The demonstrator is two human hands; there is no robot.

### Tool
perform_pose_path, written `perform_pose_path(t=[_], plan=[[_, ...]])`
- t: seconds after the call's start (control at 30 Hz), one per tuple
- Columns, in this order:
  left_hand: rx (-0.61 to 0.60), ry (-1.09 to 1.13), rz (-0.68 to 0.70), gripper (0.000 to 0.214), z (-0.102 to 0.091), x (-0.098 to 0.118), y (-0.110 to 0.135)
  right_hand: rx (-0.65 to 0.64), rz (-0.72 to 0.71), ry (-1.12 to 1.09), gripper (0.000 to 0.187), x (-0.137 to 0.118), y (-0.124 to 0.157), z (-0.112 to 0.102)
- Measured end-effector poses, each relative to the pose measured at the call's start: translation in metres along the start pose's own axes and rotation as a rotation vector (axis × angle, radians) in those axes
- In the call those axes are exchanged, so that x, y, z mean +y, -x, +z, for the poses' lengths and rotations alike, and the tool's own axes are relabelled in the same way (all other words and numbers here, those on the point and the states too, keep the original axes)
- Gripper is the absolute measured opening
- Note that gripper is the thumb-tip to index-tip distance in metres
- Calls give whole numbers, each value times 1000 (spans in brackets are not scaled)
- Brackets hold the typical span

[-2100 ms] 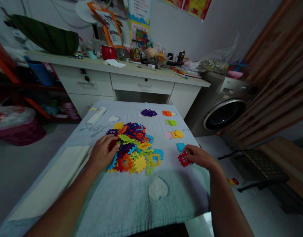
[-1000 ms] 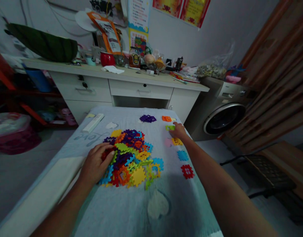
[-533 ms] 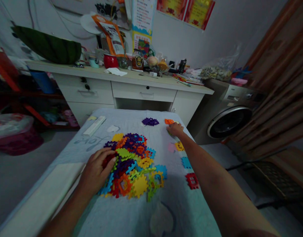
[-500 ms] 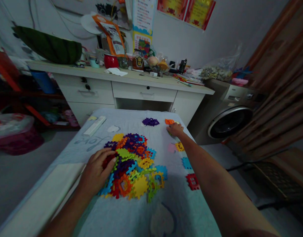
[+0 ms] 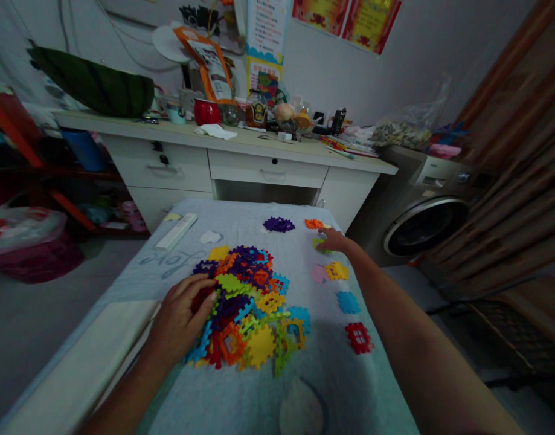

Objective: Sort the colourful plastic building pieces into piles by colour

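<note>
A heap of coloured interlocking plastic tiles (image 5: pixel 250 302) lies in the middle of a light blue cloth (image 5: pixel 241 399) over a small table. My left hand (image 5: pixel 180 317) rests flat on the heap's left side, fingers spread over the tiles. My right hand (image 5: pixel 334 240) reaches to the far right of the cloth, fingers lying over a green tile (image 5: pixel 317 243). Sorted singles line the right side: purple (image 5: pixel 278 225), orange (image 5: pixel 312 223), yellow (image 5: pixel 337 270), blue (image 5: pixel 348 302) and red (image 5: pixel 359 337).
A white flat box (image 5: pixel 176 231) lies at the cloth's far left. Behind stands a cluttered white desk (image 5: pixel 259 160) with drawers. A washing machine (image 5: pixel 422 211) is at the right, a dark chair (image 5: pixel 508 338) beside it, red bins (image 5: pixel 28 241) at the left.
My right hand left the red tile near the front, reached up to the green tile at the far right and stays there. My left hand has stayed on the heap.
</note>
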State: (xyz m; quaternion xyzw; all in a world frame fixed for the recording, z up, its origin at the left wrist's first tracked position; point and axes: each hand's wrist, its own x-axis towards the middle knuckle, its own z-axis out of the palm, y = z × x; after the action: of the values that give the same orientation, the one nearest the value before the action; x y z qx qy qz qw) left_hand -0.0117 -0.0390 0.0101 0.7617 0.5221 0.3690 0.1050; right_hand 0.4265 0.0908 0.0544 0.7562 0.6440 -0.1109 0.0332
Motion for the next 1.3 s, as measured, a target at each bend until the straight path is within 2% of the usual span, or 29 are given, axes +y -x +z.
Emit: perform_pose_path(t=[0.13,0.37,0.63,0.83,1.03,1.3], plan=[[-7,-4,14,36,1,1,0,-100,-54,34,84,9,9,-3],[-9,-14,12,36,0,0,2,-38,-104,134,62,4,5,-3],[-11,-14,14,36,0,-1,2,-12,-73,136,64,8,-7,-1],[-3,-15,39,35,-1,-2,1,-33,-115,120,77,18,-6,-1],[-2,-18,32,34,-1,-3,1,16,-117,93,63,26,-5,1],[-2,-13,31,34,-2,-1,0,9,-131,95,68,15,-4,3]])
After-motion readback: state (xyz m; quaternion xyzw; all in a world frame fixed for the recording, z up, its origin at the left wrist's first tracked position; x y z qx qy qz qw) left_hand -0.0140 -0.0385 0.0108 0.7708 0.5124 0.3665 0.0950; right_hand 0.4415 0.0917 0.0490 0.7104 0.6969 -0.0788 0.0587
